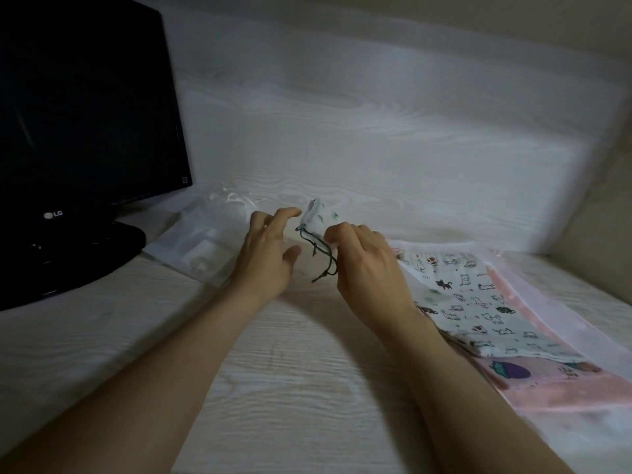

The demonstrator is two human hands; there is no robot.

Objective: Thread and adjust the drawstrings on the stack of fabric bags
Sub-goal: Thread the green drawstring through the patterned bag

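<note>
Two hands work right of the monitor [85, 131]: the right hand [364, 268] pinches a small white bag [318, 218], its dark cord [319, 256] dangling, while the left hand [268, 258] hovers beside it, fingers [286, 214] spread, holding nothing. Farther right of the monitor lies the stack of printed bags [478, 302]; a clear packet [201, 244] sits by the monitor's foot. Adjusting this cord seems the step; next, the left hand probably must catch its loose end.

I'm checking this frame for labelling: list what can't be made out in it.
Head view only.
- Right hand: fingertips hidden behind its own knuckles, curled on the small bag.
- Cord: whether it runs through the bag's hem, too blurred.
- Clear packet: contents dim, hazy.
- Pink bag: cut off by the right edge, partly under the cat-print bag.
</note>
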